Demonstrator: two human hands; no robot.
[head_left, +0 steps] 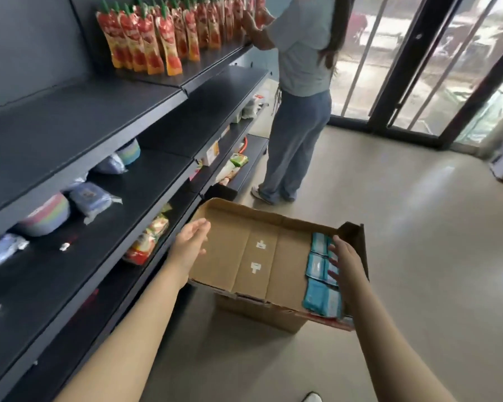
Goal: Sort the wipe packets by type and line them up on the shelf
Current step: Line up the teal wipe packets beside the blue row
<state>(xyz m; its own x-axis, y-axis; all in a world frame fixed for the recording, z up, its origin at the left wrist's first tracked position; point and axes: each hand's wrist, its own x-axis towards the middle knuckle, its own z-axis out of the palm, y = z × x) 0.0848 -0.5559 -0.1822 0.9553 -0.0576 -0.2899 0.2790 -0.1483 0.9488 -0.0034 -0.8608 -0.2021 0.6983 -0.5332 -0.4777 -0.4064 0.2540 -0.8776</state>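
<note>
1. Wipe packets (317, 268) lie in blue rows at the right end of the cardboard tray (238, 256).
2. Both hands are spread and hold nothing: right hand (346, 259) over the packets, left hand (190, 242) by the tray's left rim.
3. Pickup seems to be the step in hand. Next, grip packets and carry them left to the shelf (105, 245).
4. The tray's raised right flap (353, 230) crowds that reach, while the shelf front shows bare room.

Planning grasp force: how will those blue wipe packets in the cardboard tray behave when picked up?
Probably soft and floppy: the blue wipe packets look like film pouches. They lie flat in rows by the right wall of the cardboard tray, so they are likely light and unlikely to roll. The shiny wrap may slip.
</note>
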